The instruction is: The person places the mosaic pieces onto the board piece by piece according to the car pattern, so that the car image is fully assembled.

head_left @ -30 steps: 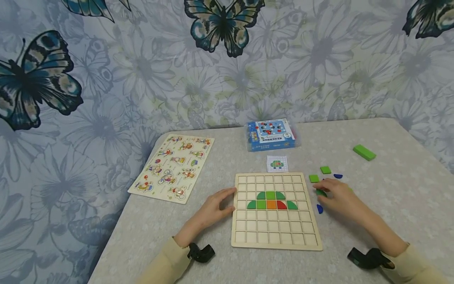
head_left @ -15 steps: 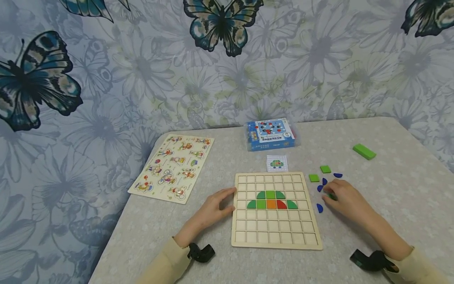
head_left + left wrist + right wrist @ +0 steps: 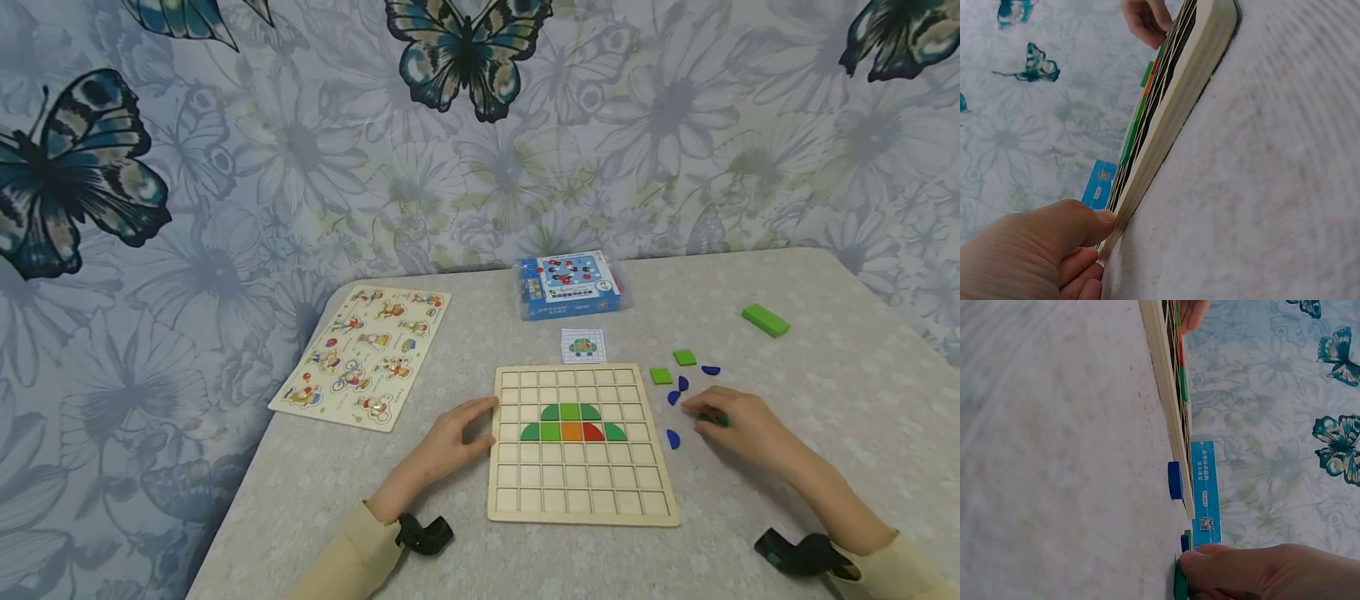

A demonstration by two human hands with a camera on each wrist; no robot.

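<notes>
My left hand (image 3: 450, 437) rests at the left edge of a wooden grid board (image 3: 581, 500), thumb and forefinger apart along its side. In the left wrist view the thumb touches the board's rim (image 3: 1154, 147). Several green pieces, an orange square (image 3: 572, 431) and a red quarter-round piece (image 3: 593, 432) sit in the grid. Right of the board, my right hand (image 3: 742, 425) pinches a dark green piece (image 3: 714, 417), its shape partly covered by the fingers. In the right wrist view this green piece (image 3: 1180, 579) is under the thumb, low at the table.
Several blue half-round pieces (image 3: 673, 439) and two light green squares (image 3: 661, 377) lie near my right hand. A pattern card (image 3: 582, 346) and a blue box (image 3: 573, 286) are behind the board. A green block (image 3: 766, 320) lies far right, a picture board (image 3: 363, 357) left.
My right hand has moved right and slightly toward me with the dark green piece, uncovering blue pieces beside the board. The left hand stays at the board's edge.
</notes>
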